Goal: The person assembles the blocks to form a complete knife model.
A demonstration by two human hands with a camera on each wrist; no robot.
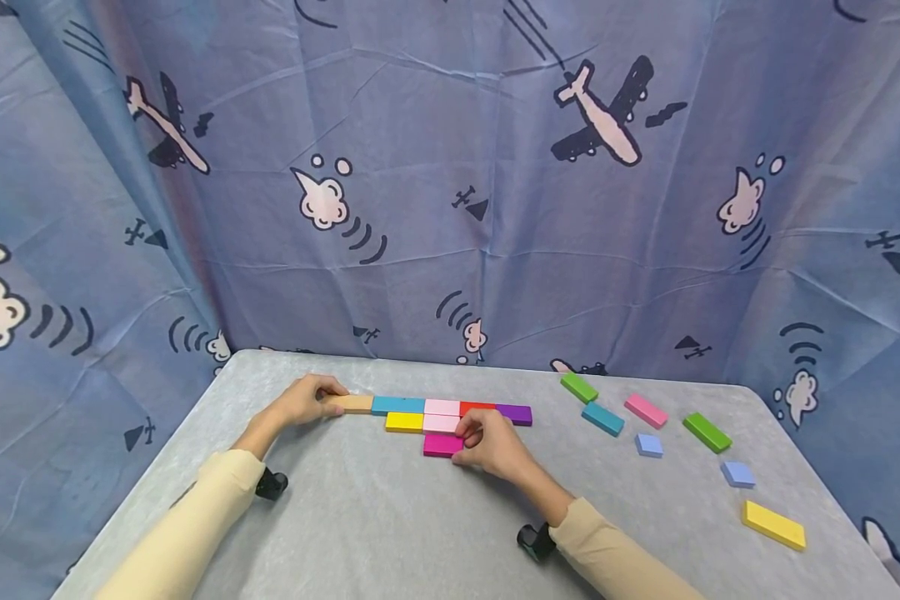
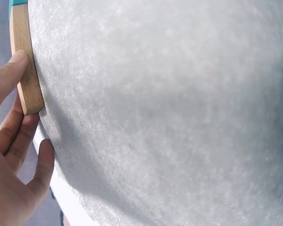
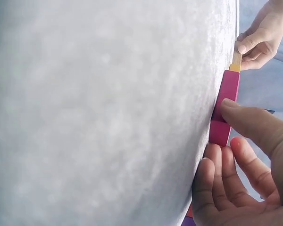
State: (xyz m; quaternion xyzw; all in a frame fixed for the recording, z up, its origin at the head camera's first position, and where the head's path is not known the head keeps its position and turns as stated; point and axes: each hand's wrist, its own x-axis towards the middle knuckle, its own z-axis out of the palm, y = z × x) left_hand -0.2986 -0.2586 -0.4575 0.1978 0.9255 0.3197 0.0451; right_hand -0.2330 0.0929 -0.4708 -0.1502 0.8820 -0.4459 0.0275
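Observation:
Flat coloured blocks lie in rows on the grey table. At the left end of the back row, my left hand (image 1: pixel 307 400) pinches a bare wooden block (image 1: pixel 356 404); in the left wrist view its thumb lies on the block and fingers reach round the end. Along that row follow a blue block (image 1: pixel 398 406), a light pink one (image 1: pixel 442 407), a red one (image 1: pixel 477 407) and a purple one (image 1: pixel 516 414). A yellow block (image 1: pixel 404 422) and another pink block (image 1: pixel 438 424) form the row in front. My right hand (image 1: pixel 492 446) grips the magenta block (image 1: pixel 442 446) at the front, thumb on it, fingertips at its right end.
Loose blocks lie on the right of the table (image 1: pixel 390 533): green (image 1: pixel 707 432), teal (image 1: pixel 602 419), pink (image 1: pixel 646 410), small light blue (image 1: pixel 648 445) and yellow (image 1: pixel 773 525) ones among them. A blue curtain (image 1: pixel 420 208) with printed planes hangs behind the table.

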